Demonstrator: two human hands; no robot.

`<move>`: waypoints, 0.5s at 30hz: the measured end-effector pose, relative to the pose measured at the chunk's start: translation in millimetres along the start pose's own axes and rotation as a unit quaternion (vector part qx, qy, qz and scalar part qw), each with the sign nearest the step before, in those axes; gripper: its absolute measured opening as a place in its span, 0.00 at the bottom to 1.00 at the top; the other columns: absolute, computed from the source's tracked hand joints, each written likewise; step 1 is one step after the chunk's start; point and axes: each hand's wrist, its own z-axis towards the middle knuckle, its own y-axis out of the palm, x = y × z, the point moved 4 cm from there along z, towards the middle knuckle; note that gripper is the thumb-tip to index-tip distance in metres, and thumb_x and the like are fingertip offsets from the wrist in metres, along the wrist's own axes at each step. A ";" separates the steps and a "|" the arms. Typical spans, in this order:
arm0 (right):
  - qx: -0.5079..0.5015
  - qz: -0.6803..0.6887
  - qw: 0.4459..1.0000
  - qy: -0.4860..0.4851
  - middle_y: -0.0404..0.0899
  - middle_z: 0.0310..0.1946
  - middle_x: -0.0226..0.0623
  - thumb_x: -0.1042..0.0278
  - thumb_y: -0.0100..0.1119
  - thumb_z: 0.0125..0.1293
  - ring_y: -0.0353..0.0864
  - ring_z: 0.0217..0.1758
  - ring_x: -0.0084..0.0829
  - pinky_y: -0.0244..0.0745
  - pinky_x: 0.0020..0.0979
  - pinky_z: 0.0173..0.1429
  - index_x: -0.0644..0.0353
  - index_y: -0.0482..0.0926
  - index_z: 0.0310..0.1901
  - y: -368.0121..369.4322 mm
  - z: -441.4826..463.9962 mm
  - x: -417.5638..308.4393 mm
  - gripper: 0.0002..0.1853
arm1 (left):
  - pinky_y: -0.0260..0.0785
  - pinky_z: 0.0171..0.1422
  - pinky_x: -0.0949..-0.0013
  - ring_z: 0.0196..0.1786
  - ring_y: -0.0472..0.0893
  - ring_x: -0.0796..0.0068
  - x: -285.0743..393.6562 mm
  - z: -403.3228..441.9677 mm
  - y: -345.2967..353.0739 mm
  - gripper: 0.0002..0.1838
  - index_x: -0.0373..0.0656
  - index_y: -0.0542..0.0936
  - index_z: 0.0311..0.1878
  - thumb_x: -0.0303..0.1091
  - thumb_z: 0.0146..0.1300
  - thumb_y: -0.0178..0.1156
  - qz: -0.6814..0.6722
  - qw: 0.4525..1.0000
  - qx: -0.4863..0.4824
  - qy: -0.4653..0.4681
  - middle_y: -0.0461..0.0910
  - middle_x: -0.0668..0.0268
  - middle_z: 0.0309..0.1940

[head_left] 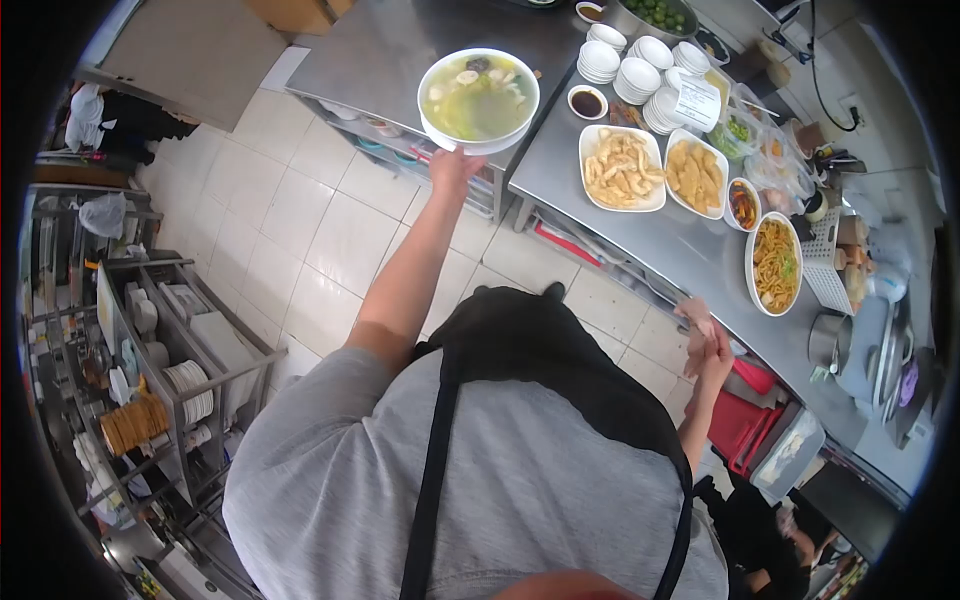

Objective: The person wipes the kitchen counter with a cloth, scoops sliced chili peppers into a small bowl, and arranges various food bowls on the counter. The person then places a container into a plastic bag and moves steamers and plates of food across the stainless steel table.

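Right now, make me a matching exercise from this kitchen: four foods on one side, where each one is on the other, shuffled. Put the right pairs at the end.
Foods:
1. Soup
2. Noodles
3. Dark sauce
4. Green round fruits

Places:
A. Right beside the white perforated basket
B. In a metal bowl
C. In a bowl held by the left hand
D. In a small dish next to the stacks of small white dishes

Right pairs: 1-C, 2-A, 3-D, 4-B
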 end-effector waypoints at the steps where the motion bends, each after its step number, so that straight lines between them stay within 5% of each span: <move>1: 0.007 -0.026 1.000 -0.012 0.76 0.43 0.37 0.80 0.45 0.60 0.73 0.44 0.22 0.67 0.21 0.47 0.62 0.72 0.52 -17.3 0.0 -5.0 0.18 | 0.79 0.32 0.67 0.35 0.79 0.57 -10.2 -6.5 8.0 0.14 0.24 0.59 0.46 0.24 0.61 0.46 -0.012 1.000 0.018 0.006 0.69 0.46 0.42; 3: 0.004 -0.009 1.000 -0.006 0.76 0.42 0.37 0.79 0.45 0.60 0.73 0.42 0.21 0.67 0.20 0.45 0.63 0.73 0.51 20.3 -6.8 2.4 0.17 | 0.79 0.32 0.67 0.33 0.79 0.56 37.2 6.7 -10.8 0.13 0.23 0.60 0.44 0.23 0.61 0.46 0.016 0.998 0.041 0.037 0.69 0.46 0.41; 7: 0.056 -0.086 0.995 -0.021 0.77 0.41 0.37 0.79 0.44 0.61 0.73 0.43 0.22 0.67 0.21 0.47 0.64 0.73 0.51 -21.2 -2.5 -64.7 0.17 | 0.80 0.32 0.64 0.33 0.79 0.54 17.0 5.6 -3.2 0.13 0.21 0.60 0.44 0.21 0.60 0.45 -0.035 0.994 0.095 0.030 0.69 0.45 0.41; 9: 0.072 -0.148 0.978 -0.127 0.76 0.43 0.37 0.78 0.45 0.61 0.73 0.45 0.24 0.66 0.23 0.51 0.64 0.73 0.51 -43.9 9.9 -70.6 0.16 | 0.80 0.34 0.61 0.34 0.78 0.53 25.1 12.6 -6.5 0.13 0.20 0.60 0.46 0.20 0.60 0.45 -0.044 0.991 0.114 0.047 0.67 0.45 0.43; 15: 0.157 -0.085 0.977 -0.113 0.74 0.49 0.42 0.80 0.44 0.61 0.72 0.50 0.29 0.64 0.27 0.56 0.68 0.70 0.52 -83.9 38.4 -83.2 0.17 | 0.80 0.38 0.56 0.38 0.76 0.54 54.8 46.2 -0.4 0.15 0.20 0.60 0.49 0.19 0.60 0.43 -0.032 0.986 0.159 0.047 0.65 0.45 0.46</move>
